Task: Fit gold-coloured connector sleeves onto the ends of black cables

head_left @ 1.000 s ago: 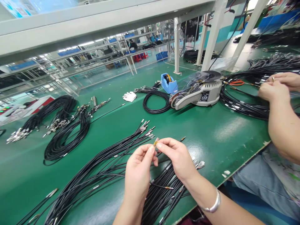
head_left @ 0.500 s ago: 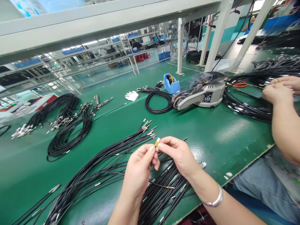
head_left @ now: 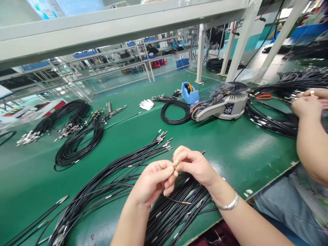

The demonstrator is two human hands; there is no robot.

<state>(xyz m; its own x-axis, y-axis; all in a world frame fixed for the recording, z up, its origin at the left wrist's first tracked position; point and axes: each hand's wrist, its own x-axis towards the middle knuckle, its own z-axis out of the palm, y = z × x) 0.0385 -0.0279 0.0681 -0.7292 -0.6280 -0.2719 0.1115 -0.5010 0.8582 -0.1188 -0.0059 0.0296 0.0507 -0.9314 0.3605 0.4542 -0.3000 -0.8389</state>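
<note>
Between my two hands is the tip of a black cable [head_left: 176, 166] with a narrow amber piece of tape around it. My left hand [head_left: 155, 179] pinches it between thumb and forefinger. From the other side, my right hand [head_left: 196, 167] closes thumb and fingers on the same taped tip. Most of that cable is hidden behind the hands. Below them lies a bundle of black cables [head_left: 176, 213], one showing an amber-wrapped end [head_left: 186, 203]. A second cable bundle [head_left: 102, 177] curves along the left, its metal-tipped ends [head_left: 164, 140] fanned beyond my left hand.
A grey round tape dispenser [head_left: 232, 106] stands at the back right, beside a blue tape holder [head_left: 189, 93]. Near them lie a coiled cable [head_left: 166, 119] and a white glove [head_left: 146, 105]. More cables [head_left: 84, 153] lie far left. A co-worker's hands [head_left: 309, 102] work at right.
The white and yellow tape piece that stuck up between my fingers no longer shows; amber tape now lies along the cable tip. My hands have shifted slightly right and lower.
</note>
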